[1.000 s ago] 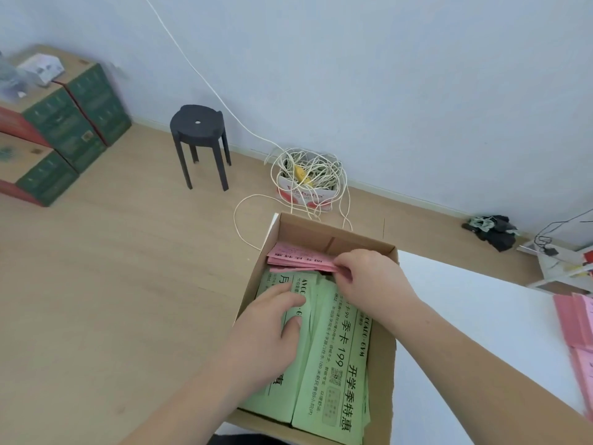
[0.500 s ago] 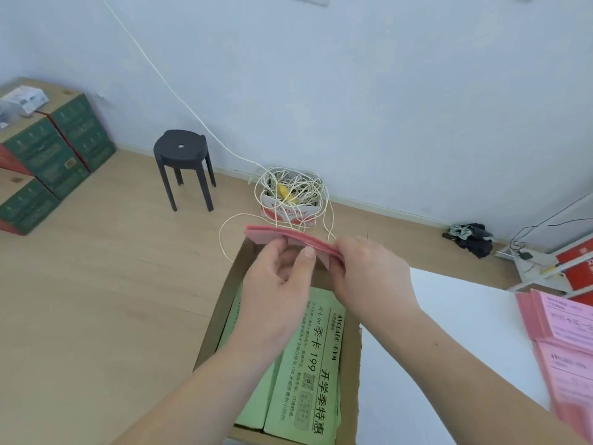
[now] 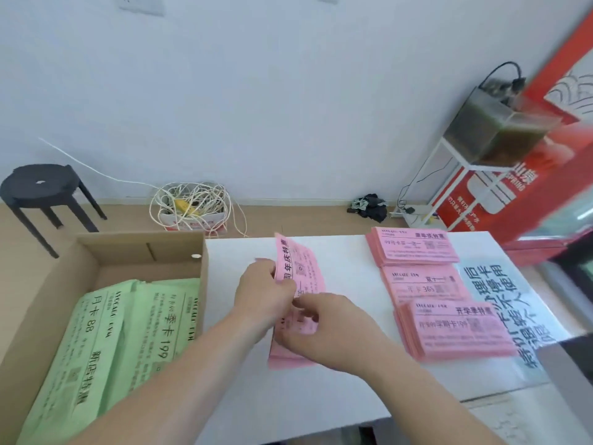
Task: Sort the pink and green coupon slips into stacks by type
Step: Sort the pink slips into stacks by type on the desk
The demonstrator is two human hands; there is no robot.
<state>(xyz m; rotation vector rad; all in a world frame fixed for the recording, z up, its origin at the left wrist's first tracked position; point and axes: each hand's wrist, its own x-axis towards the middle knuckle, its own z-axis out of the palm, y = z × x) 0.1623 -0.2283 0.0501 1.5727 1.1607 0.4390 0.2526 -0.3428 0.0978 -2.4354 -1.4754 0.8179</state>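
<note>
Left hand (image 3: 263, 297) fingers pinch thin pink paper slip (image 3: 303, 268); right hand (image 3: 330, 332) fingers clamp rectangular pink stack (image 3: 285, 356).

Bright, even daylight; soft shadows, wide-angle bending at edges, right side motion-blurred.

You have a black stool (image 3: 40, 184) at ten o'clock. White cord (image 3: 192, 200) lies tangled at eleven, a tank (image 3: 494, 136) at two.

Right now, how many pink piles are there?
4. Three lie on the table at the right: far pile, middle pile, near pile. The fourth pile is gripped by the left hand and right hand. More may hide in the box.
</note>
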